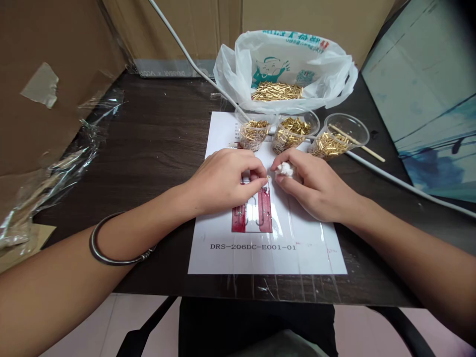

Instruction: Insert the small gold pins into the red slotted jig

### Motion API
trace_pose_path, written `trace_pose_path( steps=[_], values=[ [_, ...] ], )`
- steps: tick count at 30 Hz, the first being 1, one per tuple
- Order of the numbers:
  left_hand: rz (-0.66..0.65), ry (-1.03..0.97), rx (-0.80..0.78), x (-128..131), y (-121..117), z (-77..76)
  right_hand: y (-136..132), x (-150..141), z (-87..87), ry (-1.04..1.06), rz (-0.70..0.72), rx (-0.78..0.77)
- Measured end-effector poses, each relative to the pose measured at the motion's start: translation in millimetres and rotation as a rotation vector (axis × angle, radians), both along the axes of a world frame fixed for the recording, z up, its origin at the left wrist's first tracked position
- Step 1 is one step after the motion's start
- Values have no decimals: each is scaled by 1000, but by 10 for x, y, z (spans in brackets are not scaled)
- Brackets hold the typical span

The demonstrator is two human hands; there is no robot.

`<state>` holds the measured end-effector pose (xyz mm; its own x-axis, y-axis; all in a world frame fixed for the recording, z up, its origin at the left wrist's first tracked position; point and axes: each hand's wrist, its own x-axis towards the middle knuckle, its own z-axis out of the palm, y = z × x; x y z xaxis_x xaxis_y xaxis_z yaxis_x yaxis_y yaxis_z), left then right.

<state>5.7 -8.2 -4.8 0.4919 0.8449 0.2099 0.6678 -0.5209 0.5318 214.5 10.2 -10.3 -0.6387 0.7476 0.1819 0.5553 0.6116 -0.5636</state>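
Note:
My left hand (232, 178) is over the printed sheet (223, 258), thumb and forefinger pinching a small brass pin (268, 177). Close by on the right, my right hand (314, 183) is closed around a crumpled white wad (285, 169), which looks like tissue or cotton. Beneath the left fingers lies a red-and-white printed picture (265, 213), partly hidden by that hand. Just beyond the hands stand a left clear cup (254, 136), a middle clear cup (293, 136) and a tilted right clear cup (332, 144), all holding small brass pieces.
A white plastic bag (230, 74) with many brass pins (277, 91) sits behind the cups. A thin wooden stick (374, 153) leans out of the right cup. A white cable (412, 186) crosses the dark table (159, 124). Cardboard (55, 29) walls the left and back.

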Motion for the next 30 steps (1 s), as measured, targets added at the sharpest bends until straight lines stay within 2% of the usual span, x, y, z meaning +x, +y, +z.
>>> trace_pose_path(
  steps=[8, 18, 24, 30],
  values=[
    [4, 4, -9, -6, -1, 0, 3, -5, -36, 99, -124, 36],
    [7, -2, -14, 5, -10, 11, -24, 5, -69, 275, -45, -74],
    [-1, 9, -11, 6, -4, 6, -10, -10, -48, 234, -14, -60],
    [0, 10, -9, 12, 7, 5, -4, -18, -4, 42, -14, 47]
  ],
)
